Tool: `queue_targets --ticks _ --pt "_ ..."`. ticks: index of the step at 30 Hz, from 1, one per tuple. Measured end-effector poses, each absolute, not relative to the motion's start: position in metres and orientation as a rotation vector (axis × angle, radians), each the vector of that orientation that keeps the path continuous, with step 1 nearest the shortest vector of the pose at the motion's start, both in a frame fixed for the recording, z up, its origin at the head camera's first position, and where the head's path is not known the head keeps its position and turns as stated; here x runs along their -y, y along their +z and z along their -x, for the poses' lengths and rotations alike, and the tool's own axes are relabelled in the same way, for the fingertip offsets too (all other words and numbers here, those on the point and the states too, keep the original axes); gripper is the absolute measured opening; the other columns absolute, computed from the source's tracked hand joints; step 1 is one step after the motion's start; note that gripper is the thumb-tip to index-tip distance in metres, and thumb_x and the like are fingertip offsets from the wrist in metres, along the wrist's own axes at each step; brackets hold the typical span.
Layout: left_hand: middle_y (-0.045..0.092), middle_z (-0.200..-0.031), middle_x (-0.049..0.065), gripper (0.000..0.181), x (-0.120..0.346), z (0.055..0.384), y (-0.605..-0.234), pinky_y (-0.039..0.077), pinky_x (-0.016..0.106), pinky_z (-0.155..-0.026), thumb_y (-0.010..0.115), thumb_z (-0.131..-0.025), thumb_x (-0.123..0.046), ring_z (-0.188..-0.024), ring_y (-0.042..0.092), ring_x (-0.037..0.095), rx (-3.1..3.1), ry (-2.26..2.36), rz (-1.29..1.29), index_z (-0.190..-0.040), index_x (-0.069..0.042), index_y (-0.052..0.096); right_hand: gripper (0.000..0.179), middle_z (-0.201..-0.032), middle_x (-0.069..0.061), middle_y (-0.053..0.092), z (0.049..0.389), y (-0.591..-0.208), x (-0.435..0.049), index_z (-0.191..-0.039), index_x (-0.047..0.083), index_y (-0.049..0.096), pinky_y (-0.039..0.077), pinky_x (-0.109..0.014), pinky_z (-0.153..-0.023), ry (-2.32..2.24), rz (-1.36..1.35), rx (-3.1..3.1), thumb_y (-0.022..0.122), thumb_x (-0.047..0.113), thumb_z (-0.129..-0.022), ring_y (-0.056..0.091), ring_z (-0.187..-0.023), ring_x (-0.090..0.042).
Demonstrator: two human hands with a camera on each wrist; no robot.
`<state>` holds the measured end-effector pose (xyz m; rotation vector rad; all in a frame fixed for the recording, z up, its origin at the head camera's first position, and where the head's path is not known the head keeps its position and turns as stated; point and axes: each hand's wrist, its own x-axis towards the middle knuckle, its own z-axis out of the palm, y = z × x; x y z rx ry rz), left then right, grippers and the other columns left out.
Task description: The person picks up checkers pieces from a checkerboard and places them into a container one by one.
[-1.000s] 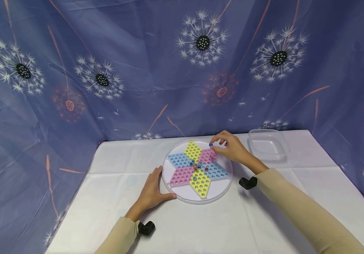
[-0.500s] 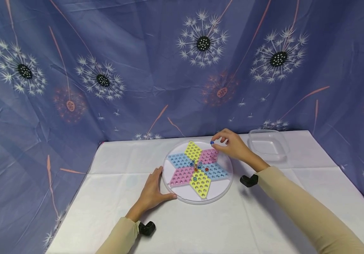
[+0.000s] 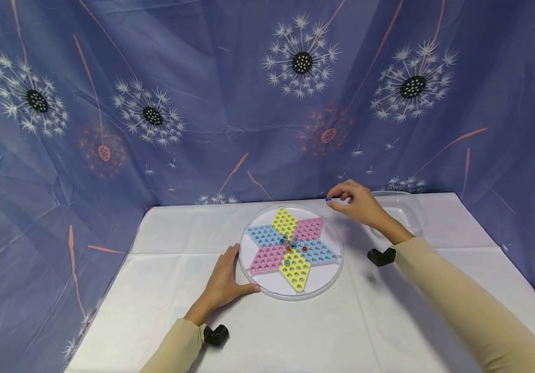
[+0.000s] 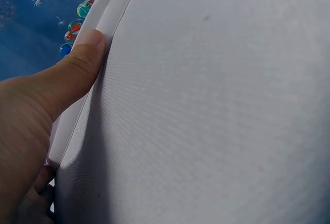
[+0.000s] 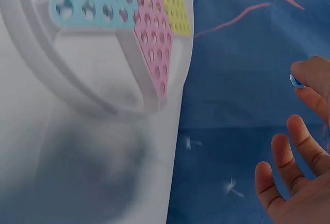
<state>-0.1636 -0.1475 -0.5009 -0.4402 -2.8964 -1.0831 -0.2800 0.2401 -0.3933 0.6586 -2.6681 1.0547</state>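
Pinched between the thumb and index finger of my right hand (image 3: pixel 355 202) is a small blue glass marble (image 3: pixel 328 199), raised beyond the upper right of the board; its other fingers stand apart from it in the right wrist view. A round white Chinese checkers board (image 3: pixel 253 284) with a pink, yellow and blue star lies on the table. Several marbles (image 3: pixel 305 249) sit in holes around its centre and on the near yellow point. My left hand (image 3: pixel 223 280) rests against the board's left rim, fingers extended along the edge and thumb (image 4: pixel 77 72) lying on the near rim.
A clear plastic tub (image 3: pixel 417 212) stands at the back right of the white-covered table (image 3: pixel 295 336), partly behind the right hand. A blue dandelion-print curtain (image 3: pixel 230 103) hangs right behind the table's back edge. Both wrists wear small black devices (image 3: pixel 381 257).
My right hand has moved up and to the right with the blue marble, away from the pink point of the star and toward the tub. The left hand stays at the board's rim.
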Motion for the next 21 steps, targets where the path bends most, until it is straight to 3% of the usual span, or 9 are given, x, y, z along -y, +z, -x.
queue_targets --ticks 21 --pt "0.028 -0.157 0.017 0.125 0.148 0.165 -0.500 0.010 0.043 -0.122 0.088 -0.062 -0.053 -0.147 0.018 0.032 2.885 -1.078 0.455 -0.154 0.000 0.022 0.034 -0.123 -0.010 0.056 0.290 -0.393 -0.303 -0.112 0.014 0.069 0.050 -0.043 -0.075 1.021 -0.380 2.791 0.069 0.040 -0.090 0.055 -0.095 -0.025"
